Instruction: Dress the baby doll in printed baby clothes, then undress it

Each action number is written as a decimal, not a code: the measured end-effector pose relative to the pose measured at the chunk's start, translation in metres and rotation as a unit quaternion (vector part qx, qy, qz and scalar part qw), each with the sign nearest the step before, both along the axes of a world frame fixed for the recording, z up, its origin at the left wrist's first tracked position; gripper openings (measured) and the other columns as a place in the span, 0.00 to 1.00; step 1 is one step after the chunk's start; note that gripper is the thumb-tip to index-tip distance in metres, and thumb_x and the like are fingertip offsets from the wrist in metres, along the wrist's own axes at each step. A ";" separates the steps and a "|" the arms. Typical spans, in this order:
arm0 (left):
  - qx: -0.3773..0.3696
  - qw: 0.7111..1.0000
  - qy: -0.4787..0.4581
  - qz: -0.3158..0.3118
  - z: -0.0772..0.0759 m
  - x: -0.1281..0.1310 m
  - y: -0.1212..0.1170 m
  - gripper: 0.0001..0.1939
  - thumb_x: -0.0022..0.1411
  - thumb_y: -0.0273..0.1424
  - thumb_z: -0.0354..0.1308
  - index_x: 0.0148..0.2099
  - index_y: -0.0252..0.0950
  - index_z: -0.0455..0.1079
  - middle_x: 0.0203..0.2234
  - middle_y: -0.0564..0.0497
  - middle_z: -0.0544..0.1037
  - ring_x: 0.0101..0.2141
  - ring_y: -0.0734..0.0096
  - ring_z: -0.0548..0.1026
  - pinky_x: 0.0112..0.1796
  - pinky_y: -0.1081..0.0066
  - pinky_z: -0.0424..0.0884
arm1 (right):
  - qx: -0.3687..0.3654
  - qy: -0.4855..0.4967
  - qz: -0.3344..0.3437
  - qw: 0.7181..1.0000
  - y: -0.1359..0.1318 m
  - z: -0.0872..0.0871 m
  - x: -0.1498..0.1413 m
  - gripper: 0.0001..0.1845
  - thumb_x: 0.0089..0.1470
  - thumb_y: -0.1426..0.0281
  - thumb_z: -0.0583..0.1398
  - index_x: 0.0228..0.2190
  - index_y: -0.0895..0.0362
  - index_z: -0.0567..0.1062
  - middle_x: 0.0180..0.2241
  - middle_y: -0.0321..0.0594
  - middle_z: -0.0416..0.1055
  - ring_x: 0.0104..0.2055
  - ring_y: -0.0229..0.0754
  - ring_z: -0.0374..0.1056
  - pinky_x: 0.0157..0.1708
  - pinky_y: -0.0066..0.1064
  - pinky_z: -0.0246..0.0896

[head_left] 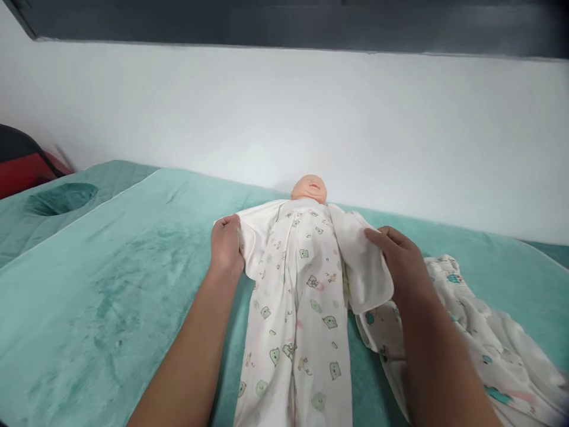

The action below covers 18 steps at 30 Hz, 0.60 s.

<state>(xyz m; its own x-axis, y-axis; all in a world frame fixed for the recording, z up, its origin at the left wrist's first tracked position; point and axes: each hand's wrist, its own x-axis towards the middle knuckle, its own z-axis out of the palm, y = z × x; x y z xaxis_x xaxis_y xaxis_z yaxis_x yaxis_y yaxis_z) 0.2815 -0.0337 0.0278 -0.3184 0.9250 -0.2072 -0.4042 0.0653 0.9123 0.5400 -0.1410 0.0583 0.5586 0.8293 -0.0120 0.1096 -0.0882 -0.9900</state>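
Note:
A baby doll (310,188) lies on its back, its head toward the wall. A long white baby gown (296,308) with green bear prints covers its body, and its arms and legs are hidden. My left hand (226,246) is closed on the end of the plain white sleeve on the left, pulling it out sideways. On the other side, my right hand (398,258) pinches the outer edge of the wide white sleeve between thumb and fingers. Both sleeves are spread away from the body.
Another white printed baby garment (489,338) lies crumpled at the right, partly under my right forearm. A teal cover (133,284) spreads over the bed, with a round hole (62,198) at the far left. Behind stands a white wall (222,112); a red and black object (24,160) is at the left edge.

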 end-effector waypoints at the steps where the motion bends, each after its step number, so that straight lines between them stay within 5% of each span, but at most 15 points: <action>1: 0.005 1.000 -0.008 0.007 -0.001 -0.001 0.002 0.05 0.55 0.28 0.57 0.35 0.35 0.64 0.25 0.54 0.70 0.27 0.75 0.69 0.29 0.73 0.67 | -0.010 -0.003 -0.009 1.000 -0.003 0.002 0.008 0.18 0.43 0.58 0.65 0.19 0.53 0.63 0.17 0.29 0.56 0.18 0.35 0.52 0.17 0.29 0.45; 6: 0.020 0.998 -0.035 0.044 -0.005 -0.007 0.007 0.06 0.53 0.26 0.56 0.36 0.35 0.64 0.25 0.55 0.70 0.27 0.76 0.70 0.30 0.74 0.68 | -0.079 -0.035 -0.087 0.992 -0.012 -0.001 0.051 0.17 0.40 0.57 0.65 0.20 0.53 0.64 0.16 0.30 0.56 0.17 0.36 0.52 0.17 0.30 0.45; 10: 0.022 0.996 -0.077 0.048 -0.009 -0.010 0.010 0.08 0.52 0.26 0.57 0.36 0.35 0.64 0.25 0.56 0.70 0.27 0.76 0.71 0.31 0.74 0.68 | -0.185 -0.181 -0.116 0.959 -0.011 -0.014 0.074 0.15 0.42 0.56 0.62 0.21 0.54 0.69 0.17 0.33 0.62 0.21 0.40 0.58 0.22 0.32 0.51; 18: 0.000 0.995 -0.066 0.075 -0.015 -0.012 0.013 0.08 0.51 0.26 0.57 0.36 0.36 0.63 0.25 0.56 0.70 0.28 0.76 0.71 0.32 0.74 0.69 | -0.213 -0.341 -0.092 0.911 -0.005 -0.031 0.071 0.25 0.56 0.53 0.47 0.26 0.57 0.74 0.30 0.49 0.75 0.32 0.48 0.67 0.29 0.35 0.56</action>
<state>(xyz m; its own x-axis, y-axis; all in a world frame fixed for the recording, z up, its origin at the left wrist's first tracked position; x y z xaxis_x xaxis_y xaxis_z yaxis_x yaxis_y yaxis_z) 0.2696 -0.0207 0.0125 -0.4234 0.8687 -0.2572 -0.5261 -0.0047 0.8504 0.6109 -0.1460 0.0270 0.6864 0.7216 0.0903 0.6303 -0.5283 -0.5689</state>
